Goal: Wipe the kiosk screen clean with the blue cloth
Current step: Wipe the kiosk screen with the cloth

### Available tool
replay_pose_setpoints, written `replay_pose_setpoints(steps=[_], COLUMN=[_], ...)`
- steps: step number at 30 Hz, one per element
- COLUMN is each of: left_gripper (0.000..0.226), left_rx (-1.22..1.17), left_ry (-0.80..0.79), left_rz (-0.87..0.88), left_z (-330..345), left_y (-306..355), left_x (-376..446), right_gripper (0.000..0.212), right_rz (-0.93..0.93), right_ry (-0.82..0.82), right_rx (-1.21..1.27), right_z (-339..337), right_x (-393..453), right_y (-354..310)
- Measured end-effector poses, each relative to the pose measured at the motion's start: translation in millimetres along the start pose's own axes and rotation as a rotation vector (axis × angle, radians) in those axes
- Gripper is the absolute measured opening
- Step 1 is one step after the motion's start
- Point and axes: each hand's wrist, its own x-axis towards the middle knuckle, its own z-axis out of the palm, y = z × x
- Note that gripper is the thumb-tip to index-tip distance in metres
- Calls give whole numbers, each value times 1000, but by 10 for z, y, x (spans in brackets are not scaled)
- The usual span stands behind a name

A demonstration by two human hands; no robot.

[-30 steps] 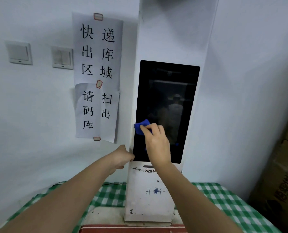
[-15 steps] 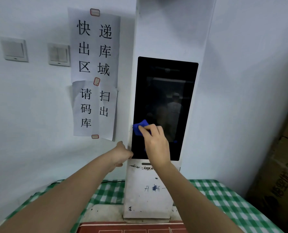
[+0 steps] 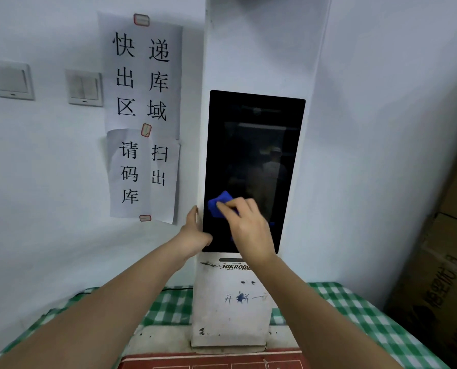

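Surface: a table under a green-and-white checked cloth, woven look, set against a pale, matte wall. A flat red-brown edge shows at 6 o'clock.

Wall, left to right: two square white switch plates, smooth plastic, one at 9 o'clock near the frame edge, the second just beside it. Next, two white paper sheets with black characters, the upper overlapping the lower, lower one curling at its right edge. Three small red-bordered labels pin them.

Centre: one tall white kiosk, boxy, its lower panel scuffed and marked with blue ink. One kiosk screen, glossy black rectangle with rounded corners, reflective.

Left hand: fingers straight, laid along the kiosk's left edge at the screen's lower-left corner.

One blue cloth, soft, bunched, lying on the screen's lower-left part. Right hand: fingers curled over the cloth, pressing it to the glass.

At 3 to 4 o'clock, stacked brown cardboard boxes, printed lettering; their count cannot be told.
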Motion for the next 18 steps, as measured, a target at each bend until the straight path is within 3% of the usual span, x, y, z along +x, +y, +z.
replay_pose_setpoints(steps=[4,11,18], left_gripper=[100,101,103], left_rx=[-7,42,24], left_ry=[1,10,-1], left_rz=[-37,-59,-79], left_z=[83,109,123], left_y=[35,58,63], left_x=[-13,13,0], right_gripper=[63,59,60], right_rz=[32,-82,48], right_ry=[70,-119,97], right_rx=[-71,-83,-58], right_z=[25,191,-41], right_x=[-4,-420,-23], right_y=[87,138,209])
